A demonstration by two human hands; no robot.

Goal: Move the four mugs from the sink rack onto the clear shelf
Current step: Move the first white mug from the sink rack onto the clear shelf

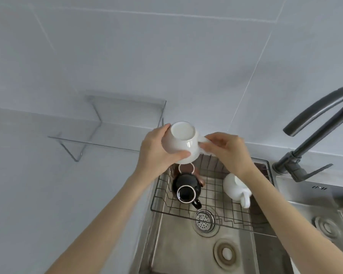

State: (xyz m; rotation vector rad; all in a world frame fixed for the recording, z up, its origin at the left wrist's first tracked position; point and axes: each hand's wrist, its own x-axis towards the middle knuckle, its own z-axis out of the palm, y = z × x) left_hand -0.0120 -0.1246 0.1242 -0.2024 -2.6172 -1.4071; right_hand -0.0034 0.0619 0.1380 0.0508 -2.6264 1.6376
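A wire sink rack (212, 196) sits across the far end of a steel sink (186, 252). In it stands a black mug (186, 189), bottom up with its pale-ringed base showing and its handle pointing toward the drain strainer (204, 222). Just behind it is a brown mug (196, 172), mostly hidden; it seems to be upside down too, though only a pale ring and a sliver of its side show. At the right of the rack a second white mug (237, 189) lies tipped on its side, handle toward the camera.

Both bare forearms reach forward from the lower corners and meet above the rack's far left corner. Between them is a white mug (181, 142), lifted clear of the rack, turned bottom up and tilted so that its flat base faces the camera. The left hand (156, 153) cups the mug's body from the left, fingers curled around its far side and the thumb pressed across its near wall. The right hand (226, 151) is closed on the handle at the mug's right, pinching it between thumb and fingertips.

The clear shelf (99, 133) stands on the grey bench (38, 184) to the left, against the tiled wall, with nothing on it. A dark faucet (315, 135) arches at the right.
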